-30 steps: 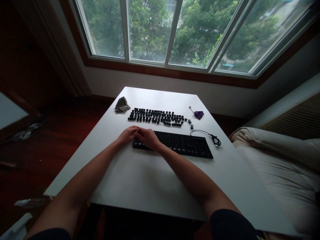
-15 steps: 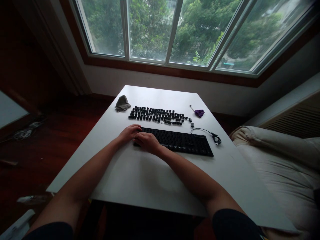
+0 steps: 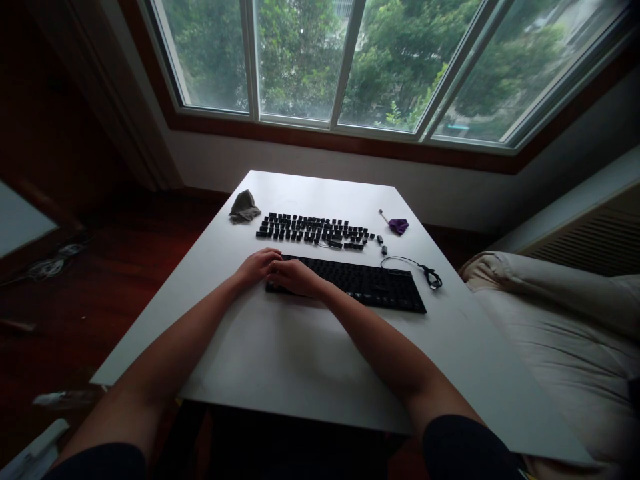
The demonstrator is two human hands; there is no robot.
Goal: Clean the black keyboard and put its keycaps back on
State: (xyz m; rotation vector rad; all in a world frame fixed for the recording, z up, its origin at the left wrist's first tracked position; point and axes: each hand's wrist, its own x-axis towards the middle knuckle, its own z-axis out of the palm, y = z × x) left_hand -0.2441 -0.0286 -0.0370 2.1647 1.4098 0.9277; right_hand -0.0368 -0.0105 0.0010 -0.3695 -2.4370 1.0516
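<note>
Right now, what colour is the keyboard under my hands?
The keyboard is black, as the head view shows.

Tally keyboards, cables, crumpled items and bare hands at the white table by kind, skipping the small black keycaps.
Keyboard: 1
Cable: 1
Crumpled items: 2 (grey cloth, purple bundle)
Hands: 2 (left hand, right hand)
Total: 6

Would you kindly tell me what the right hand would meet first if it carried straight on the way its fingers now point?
Most likely the left hand, which lies close ahead of the right hand; this one view does not show whether they touch.
</note>
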